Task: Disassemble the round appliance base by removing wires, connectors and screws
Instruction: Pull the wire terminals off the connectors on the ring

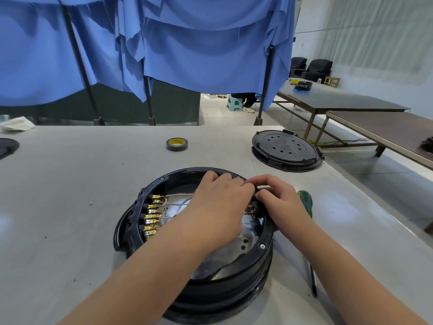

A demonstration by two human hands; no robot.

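base: the round appliance base (239, 273) sits near me on the grey table (70, 207), opened up, black rim facing up.

left hand: my left hand (220, 207) reaches across the opening to the far right rim, fingers curled down. Can't tell what they've got, if anything; the fingertips are hidden.

right hand: my right hand (278, 202) is on the right rim, touching the left one, fingers curled round some small black part there. Could be a connector, honestly not sure.

connectors: a row of brass spade terminals (152, 216) is still plugged in along the left inner wall, white wires (178, 200) trailing off them.

screws: at least 1 rim screw (262, 246) is still in, near right.

other stuff: green-handled screwdriver (305, 202) lying just right of the base, tape roll (177, 144) far off, black lid (285, 148) far right.

risk: yanking a wire instead of its terminal could tear it off. My left forearm lies over the opening, so it might snag those wires too.
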